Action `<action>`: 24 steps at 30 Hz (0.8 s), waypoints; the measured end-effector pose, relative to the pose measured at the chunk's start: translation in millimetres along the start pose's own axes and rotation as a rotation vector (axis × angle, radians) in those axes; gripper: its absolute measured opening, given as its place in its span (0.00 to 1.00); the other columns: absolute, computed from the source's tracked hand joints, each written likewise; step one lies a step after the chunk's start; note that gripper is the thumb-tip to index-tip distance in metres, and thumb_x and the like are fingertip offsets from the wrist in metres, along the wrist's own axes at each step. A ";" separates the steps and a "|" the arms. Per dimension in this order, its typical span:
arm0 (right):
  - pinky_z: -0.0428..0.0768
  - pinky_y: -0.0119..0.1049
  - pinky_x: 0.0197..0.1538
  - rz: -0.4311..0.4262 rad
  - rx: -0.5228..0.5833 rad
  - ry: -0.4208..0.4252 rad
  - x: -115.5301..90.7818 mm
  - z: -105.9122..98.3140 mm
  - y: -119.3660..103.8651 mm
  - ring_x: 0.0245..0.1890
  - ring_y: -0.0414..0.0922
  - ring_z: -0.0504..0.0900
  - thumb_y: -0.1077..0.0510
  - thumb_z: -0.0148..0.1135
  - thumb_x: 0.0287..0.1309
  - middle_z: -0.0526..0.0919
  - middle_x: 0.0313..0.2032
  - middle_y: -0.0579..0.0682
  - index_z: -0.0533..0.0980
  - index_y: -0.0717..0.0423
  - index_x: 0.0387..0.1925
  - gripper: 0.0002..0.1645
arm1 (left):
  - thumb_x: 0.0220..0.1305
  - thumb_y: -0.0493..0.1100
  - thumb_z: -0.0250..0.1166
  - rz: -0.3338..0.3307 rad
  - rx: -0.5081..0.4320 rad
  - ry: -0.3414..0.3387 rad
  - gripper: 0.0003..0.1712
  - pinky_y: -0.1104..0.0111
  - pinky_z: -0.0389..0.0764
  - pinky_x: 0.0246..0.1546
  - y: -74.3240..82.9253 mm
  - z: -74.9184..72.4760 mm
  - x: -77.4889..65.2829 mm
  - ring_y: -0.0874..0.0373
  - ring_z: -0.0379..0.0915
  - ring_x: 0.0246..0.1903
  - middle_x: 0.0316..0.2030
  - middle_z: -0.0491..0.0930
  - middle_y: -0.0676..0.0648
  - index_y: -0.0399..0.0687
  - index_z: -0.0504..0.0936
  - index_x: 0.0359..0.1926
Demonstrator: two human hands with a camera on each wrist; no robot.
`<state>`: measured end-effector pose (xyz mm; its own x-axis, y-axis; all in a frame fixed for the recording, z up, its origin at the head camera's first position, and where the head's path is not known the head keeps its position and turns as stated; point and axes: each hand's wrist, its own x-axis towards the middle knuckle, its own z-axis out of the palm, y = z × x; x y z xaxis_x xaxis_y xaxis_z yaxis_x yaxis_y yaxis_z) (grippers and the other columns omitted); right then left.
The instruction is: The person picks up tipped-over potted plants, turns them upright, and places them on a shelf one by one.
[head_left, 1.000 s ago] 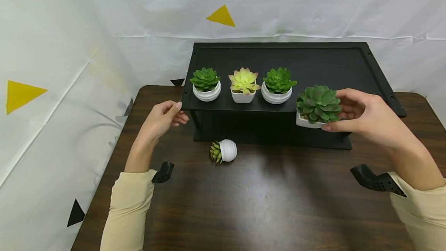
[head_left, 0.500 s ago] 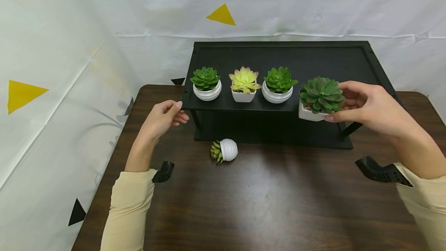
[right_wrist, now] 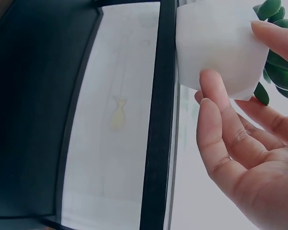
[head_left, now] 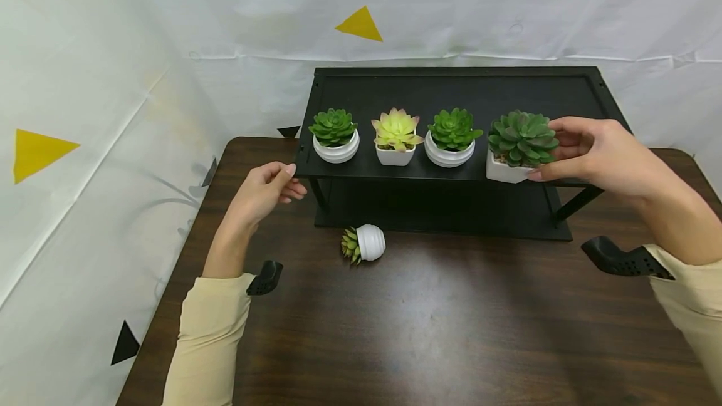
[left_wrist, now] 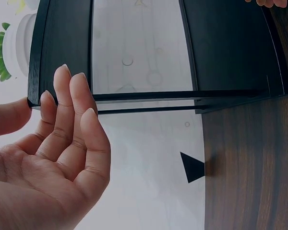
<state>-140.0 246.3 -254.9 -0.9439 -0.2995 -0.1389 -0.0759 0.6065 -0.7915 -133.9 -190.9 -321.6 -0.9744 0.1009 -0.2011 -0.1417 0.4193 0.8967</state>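
My right hand (head_left: 598, 155) grips a dark green succulent (head_left: 521, 143) in a square white pot (right_wrist: 225, 43), thumb and fingers on its sides. The pot is upright at the front edge of the black two-tier shelf (head_left: 541, 93); in the right wrist view its base meets the top board. My left hand (head_left: 259, 193) pinches the shelf's front left corner, thumb above and fingers below, as the left wrist view (left_wrist: 62, 143) shows. On the top board stand a green succulent (head_left: 334, 133), a yellow-green succulent (head_left: 396, 136) and another green succulent (head_left: 453, 136), all in white pots.
A small succulent in a white pot (head_left: 371, 242) lies on its side on the dark wooden table (head_left: 440, 331), in front of the shelf. White sheeting (head_left: 254, 11) with yellow and black triangles hangs behind and at the left.
My right hand has moved the dark green succulent away from me and slightly right, up to the front of the top board. The left hand stays on the corner.
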 end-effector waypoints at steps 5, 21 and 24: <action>0.76 0.25 0.37 0.009 -0.020 -0.015 3.8 -3.9 0.0 0.37 0.36 0.81 0.63 0.67 0.50 0.82 0.37 0.39 0.65 0.59 0.57 0.32 | 0.71 0.47 0.46 0.009 0.008 0.002 0.19 0.66 0.74 0.39 -0.4 0.1 0.0 0.59 0.77 0.33 0.33 0.80 0.41 0.32 0.72 0.40; 0.76 0.26 0.38 0.015 0.045 -0.023 13.5 -8.2 3.0 0.37 0.38 0.82 0.65 0.66 0.50 0.82 0.38 0.39 0.63 0.62 0.59 0.34 | 0.71 0.47 0.46 0.014 0.023 0.004 0.21 0.65 0.74 0.40 0.5 -0.3 -1.4 0.56 0.77 0.34 0.34 0.80 0.40 0.31 0.73 0.45; 0.76 0.25 0.38 0.016 0.039 -0.026 14.9 -8.9 3.4 0.38 0.37 0.81 0.65 0.66 0.50 0.82 0.38 0.38 0.63 0.62 0.59 0.34 | 0.71 0.47 0.46 0.010 0.021 0.006 0.20 0.66 0.74 0.39 0.4 -0.1 -1.3 0.56 0.77 0.34 0.34 0.80 0.40 0.32 0.73 0.44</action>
<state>-157.2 250.4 -254.3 -0.9361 -0.3096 -0.1670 -0.0477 0.5821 -0.8117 -132.7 -191.0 -320.9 -0.9767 0.1002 -0.1897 -0.1280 0.4374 0.8901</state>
